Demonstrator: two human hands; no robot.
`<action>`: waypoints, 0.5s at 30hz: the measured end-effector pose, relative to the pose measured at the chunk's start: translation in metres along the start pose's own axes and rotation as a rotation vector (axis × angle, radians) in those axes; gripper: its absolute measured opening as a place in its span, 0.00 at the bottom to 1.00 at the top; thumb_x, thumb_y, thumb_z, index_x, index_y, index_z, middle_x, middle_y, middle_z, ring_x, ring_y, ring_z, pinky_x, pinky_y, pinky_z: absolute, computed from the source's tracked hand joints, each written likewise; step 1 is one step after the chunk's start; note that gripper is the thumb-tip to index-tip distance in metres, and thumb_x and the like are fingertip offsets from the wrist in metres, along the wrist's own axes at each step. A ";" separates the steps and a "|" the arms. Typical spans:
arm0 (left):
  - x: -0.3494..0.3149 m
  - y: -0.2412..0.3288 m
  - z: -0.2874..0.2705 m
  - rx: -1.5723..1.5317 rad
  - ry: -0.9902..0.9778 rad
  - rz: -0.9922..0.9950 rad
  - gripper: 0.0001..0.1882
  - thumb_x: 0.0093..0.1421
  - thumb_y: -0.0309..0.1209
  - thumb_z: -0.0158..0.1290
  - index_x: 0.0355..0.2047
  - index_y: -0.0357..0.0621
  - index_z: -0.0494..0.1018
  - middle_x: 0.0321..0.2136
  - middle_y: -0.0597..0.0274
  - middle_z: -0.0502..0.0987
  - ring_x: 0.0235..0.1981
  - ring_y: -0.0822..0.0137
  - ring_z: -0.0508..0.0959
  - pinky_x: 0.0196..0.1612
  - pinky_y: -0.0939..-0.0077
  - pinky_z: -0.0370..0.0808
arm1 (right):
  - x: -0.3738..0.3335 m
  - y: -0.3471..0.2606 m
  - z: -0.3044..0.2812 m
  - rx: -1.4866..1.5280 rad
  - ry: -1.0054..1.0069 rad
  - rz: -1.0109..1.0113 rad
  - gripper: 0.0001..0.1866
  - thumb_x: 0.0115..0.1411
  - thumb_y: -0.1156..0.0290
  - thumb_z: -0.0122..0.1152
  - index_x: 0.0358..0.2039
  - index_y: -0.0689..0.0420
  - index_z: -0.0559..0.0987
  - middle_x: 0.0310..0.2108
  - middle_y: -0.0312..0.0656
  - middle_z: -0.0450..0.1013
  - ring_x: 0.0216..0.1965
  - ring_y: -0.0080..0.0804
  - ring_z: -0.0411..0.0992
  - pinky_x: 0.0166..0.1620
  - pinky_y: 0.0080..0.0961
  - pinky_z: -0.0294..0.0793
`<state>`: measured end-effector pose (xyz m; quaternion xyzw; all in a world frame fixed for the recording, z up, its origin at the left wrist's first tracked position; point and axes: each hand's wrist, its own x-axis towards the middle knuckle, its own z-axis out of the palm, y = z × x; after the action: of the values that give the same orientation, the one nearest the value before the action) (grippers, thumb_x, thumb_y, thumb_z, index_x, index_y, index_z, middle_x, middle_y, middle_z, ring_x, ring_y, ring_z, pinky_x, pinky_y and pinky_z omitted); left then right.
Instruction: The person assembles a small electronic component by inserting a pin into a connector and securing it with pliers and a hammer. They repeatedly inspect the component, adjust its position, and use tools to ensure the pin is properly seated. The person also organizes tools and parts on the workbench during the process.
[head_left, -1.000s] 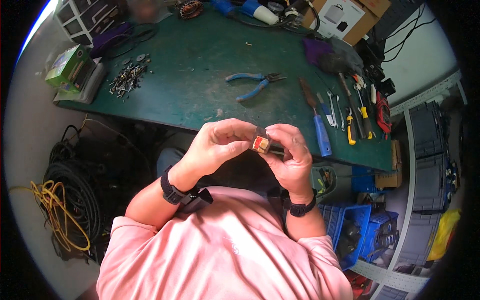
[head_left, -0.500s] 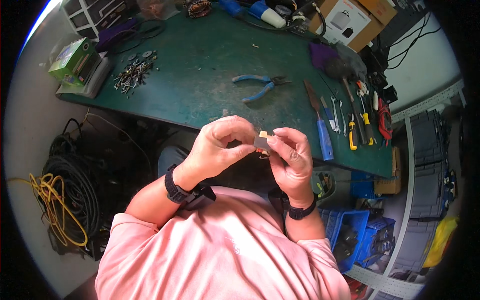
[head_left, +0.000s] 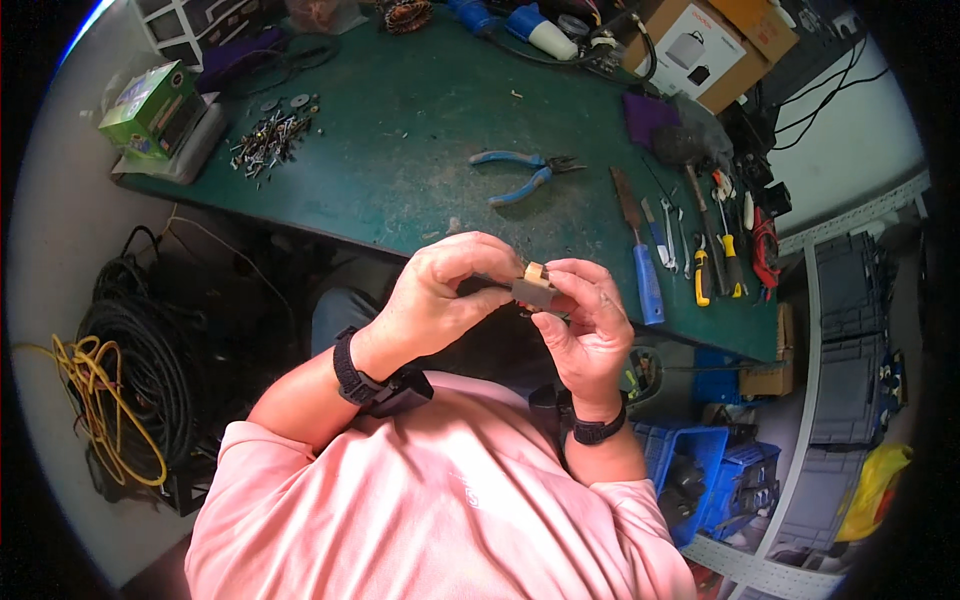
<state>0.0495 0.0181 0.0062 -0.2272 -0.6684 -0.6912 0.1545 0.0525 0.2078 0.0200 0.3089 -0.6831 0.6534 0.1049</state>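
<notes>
Just off the front edge of the workbench I hold a small grey block with a yellow part (head_left: 534,289), shaped like a little transformer. My left hand (head_left: 440,290) pinches its left side between thumb and fingers. My right hand (head_left: 590,315) grips the right side, the index finger along it and the thumb below. Fingers hide much of the block, and its underside is hard to make out. Beyond my hands, blue-handled pliers (head_left: 522,187) lie on the green bench top (head_left: 400,130), jaws to the right and handles spread.
Screws and washers (head_left: 270,140) lie in a heap at left, near a green box (head_left: 150,115). A blue-handled file (head_left: 647,280), wrenches and screwdrivers (head_left: 703,275) line the right side. A cardboard box (head_left: 710,60) stands at the back right. Coiled cables (head_left: 130,340) hang at left.
The block has turned a little in my fingers, showing more of its grey face and yellow part. My right thumb has shifted lower. The whole view has moved slightly.
</notes>
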 end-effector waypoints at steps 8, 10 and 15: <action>0.000 0.002 0.001 -0.047 -0.017 -0.036 0.10 0.49 0.19 0.62 0.33 0.38 0.77 0.32 0.61 0.78 0.33 0.71 0.77 0.35 0.79 0.74 | -0.003 0.002 -0.002 -0.123 0.056 -0.049 0.16 0.54 0.78 0.68 0.44 0.64 0.79 0.46 0.48 0.73 0.41 0.33 0.77 0.42 0.23 0.81; 0.000 0.003 0.001 -0.044 -0.018 -0.037 0.09 0.50 0.20 0.61 0.33 0.38 0.78 0.32 0.62 0.78 0.32 0.72 0.77 0.34 0.80 0.74 | -0.002 0.002 -0.002 -0.137 0.057 -0.055 0.17 0.54 0.78 0.68 0.45 0.64 0.79 0.45 0.48 0.73 0.41 0.33 0.77 0.41 0.23 0.81; -0.001 0.002 -0.001 -0.017 -0.026 -0.055 0.07 0.52 0.22 0.60 0.33 0.37 0.79 0.31 0.62 0.79 0.30 0.74 0.77 0.31 0.81 0.74 | -0.002 0.000 -0.001 -0.107 0.061 -0.013 0.16 0.55 0.77 0.68 0.45 0.64 0.79 0.44 0.47 0.73 0.40 0.32 0.77 0.41 0.22 0.81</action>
<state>0.0509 0.0171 0.0075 -0.2190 -0.6704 -0.6978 0.1250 0.0534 0.2090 0.0190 0.2873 -0.7115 0.6244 0.1464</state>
